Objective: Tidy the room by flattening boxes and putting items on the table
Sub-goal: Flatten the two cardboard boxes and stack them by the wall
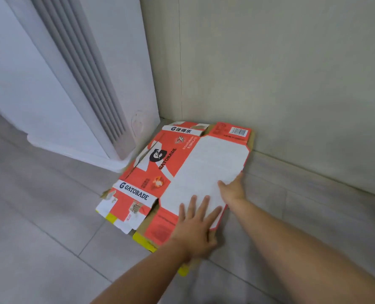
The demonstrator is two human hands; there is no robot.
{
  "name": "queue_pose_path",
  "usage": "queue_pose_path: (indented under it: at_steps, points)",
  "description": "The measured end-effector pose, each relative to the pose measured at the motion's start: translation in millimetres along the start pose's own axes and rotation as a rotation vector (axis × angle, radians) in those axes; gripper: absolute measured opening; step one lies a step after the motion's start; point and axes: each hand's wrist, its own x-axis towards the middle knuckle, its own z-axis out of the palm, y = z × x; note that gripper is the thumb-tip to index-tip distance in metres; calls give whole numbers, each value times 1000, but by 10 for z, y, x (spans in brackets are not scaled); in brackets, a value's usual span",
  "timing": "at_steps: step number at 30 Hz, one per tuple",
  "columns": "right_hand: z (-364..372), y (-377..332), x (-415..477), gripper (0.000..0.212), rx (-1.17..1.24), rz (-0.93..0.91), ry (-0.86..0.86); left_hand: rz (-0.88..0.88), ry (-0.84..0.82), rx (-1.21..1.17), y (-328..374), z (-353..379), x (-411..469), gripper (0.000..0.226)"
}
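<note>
box (182,163) lies flat under spread left hand (195,224); right hand (232,189) at its edge, grip unclear.

Flattened Gatorade carton (204,172) on floor; all readable print found on it. Large black "G" bolt logo (158,155) on orange panel, taken as reference.

- Just right of logo: "GATORADE" wordmark (167,159), black capitals, running sideways.
- Nearer than logo, on a flap: white strip (134,191) reading "G GATORADE", dark blue.
- Beyond logo, on far flap: second white strip (181,129) reading "G 佳得乐".
- Further right of logo: small white print (190,143) along panel edge, too blurred to read.
- Far right of logo, on orange end flap: barcode (238,131), digits illegible.
- Nearer than logo, to its right: fine print (162,227) on orange flap, unreadable.
</note>
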Motion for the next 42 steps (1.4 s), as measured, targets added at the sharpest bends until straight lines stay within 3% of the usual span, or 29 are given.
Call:
queue_pose_path:
  at_steps: [5,10,13,19,25,32,42]
  points:
    - [153,636,-22,63,-476,-121,-107,20,-54,31,-121,461,212,75]
    - [276,1045,-129,64,-860,-463,-419,-178,-77,109,-898,792,-38,76]
    - [409,1124,-196,73,-1037,-521,-596,-131,-77,187,-1206,829,-116,75]
    - [644,1150,-259,84,-1120,-425,-617,-397,-39,86,-1536,805,-90,69]
    - [808,1036,-143,81,-1148,-350,-582,-385,-168,86,-1693,656,92,69]
    - [903,810,200,111,-1266,-332,-571,-438,-169,2,-1886,520,406,76]
    - [1045,642,575,129,-1287,-280,-619,-507,-320,-37,-2005,376,841,97]
